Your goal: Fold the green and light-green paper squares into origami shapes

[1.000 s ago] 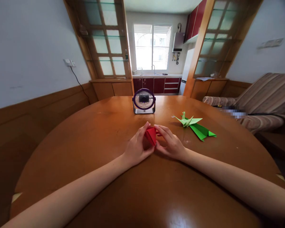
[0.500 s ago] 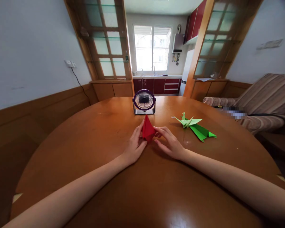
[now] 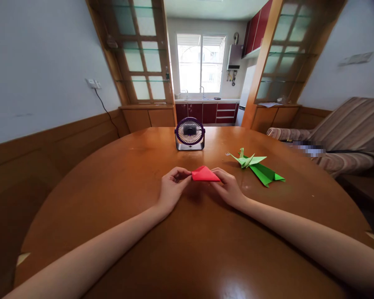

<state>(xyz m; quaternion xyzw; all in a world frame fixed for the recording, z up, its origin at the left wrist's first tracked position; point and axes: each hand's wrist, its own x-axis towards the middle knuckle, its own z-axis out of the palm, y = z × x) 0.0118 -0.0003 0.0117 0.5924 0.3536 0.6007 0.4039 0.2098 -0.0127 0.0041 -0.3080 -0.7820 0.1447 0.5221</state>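
Observation:
A piece of folded red paper [image 3: 205,174] is held between my two hands, just above the table [image 3: 187,241]. My left hand [image 3: 173,187] pinches its left corner between thumb and fingers. At the other end, my right hand [image 3: 230,189] grips the paper, with some fingers hidden behind it. The paper lies roughly sideways, its long edge toward me. Right of my right hand rest a light green origami crane [image 3: 244,161] and a darker green folded paper plane [image 3: 266,173], the crane partly overlapping the plane.
A small purple desk fan [image 3: 190,132] stands beyond the paper, near the table's far edge. A striped sofa [image 3: 352,128] is off to the right. Glass-shelved cabinets and a kitchen with a window [image 3: 201,63] lie behind.
The red paper has turned from pointing upright to lying sideways. My left hand has shifted to a pinch on its left corner, and my right hand has closed on its right end.

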